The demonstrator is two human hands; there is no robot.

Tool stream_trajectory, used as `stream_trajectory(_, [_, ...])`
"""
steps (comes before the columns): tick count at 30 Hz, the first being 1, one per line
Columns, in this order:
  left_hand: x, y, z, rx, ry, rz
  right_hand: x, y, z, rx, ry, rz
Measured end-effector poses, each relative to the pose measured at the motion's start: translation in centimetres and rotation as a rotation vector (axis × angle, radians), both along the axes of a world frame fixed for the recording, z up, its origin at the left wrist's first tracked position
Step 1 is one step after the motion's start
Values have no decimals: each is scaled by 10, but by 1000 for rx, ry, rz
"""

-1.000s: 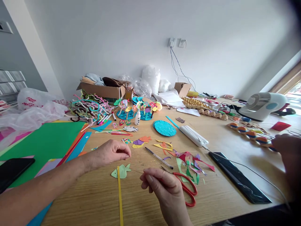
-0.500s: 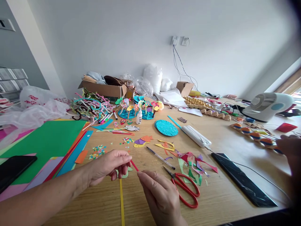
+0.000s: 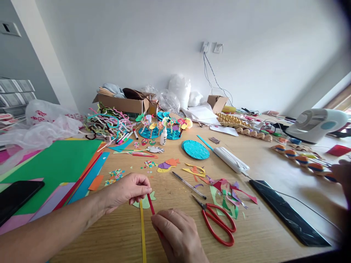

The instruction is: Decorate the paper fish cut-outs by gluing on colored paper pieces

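Note:
A narrow red paper strip (image 3: 151,204) is stretched between my two hands. My left hand (image 3: 136,190) pinches its upper end between thumb and fingertips. Closer to me, my right hand (image 3: 178,230) grips the lower part. Beneath lies a light green paper fish (image 3: 152,197), partly covered by my left hand, with a yellow paper strip (image 3: 143,233) across it that runs toward the near edge. To the right of my right hand rest red-handled scissors (image 3: 219,223), their blades apart. A pen (image 3: 189,185) lies just beyond them.
Colored paper sheets (image 3: 63,157) and a black phone (image 3: 22,195) lie at left. Paper scraps (image 3: 225,195), a white power strip (image 3: 230,159) and a black panel (image 3: 289,212) are at right. Blue discs (image 3: 196,149) and a glue bottle (image 3: 163,137) stand further back. Another person's hand (image 3: 341,173) shows at far right.
Both hands came together over the green fish, and the red strip now shows between them. My right hand has since drawn down and left along it. The view shifted slightly.

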State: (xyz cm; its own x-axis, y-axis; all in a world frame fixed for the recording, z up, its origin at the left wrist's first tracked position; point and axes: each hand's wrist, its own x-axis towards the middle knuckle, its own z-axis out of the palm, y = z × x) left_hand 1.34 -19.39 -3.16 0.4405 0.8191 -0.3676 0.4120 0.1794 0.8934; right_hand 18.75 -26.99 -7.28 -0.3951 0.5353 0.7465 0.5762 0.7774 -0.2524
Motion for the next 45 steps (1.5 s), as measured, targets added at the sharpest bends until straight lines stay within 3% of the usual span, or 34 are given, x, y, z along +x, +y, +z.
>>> stream_trajectory(9, [-1,13,0,193,196,-125,0,1,-4,-68,-39,-9])
stream_trajectory(14, [-3,20,-12,348,264,-158,-4,2,-7,-90,-66,-33])
stream_trajectory(20, [-8,28,-26,399,316,-162,-9,4,-12,-155,-163,-54])
stream_trajectory(45, [-16,36,-46,589,411,-261,-21,6,-28,-255,-381,-147])
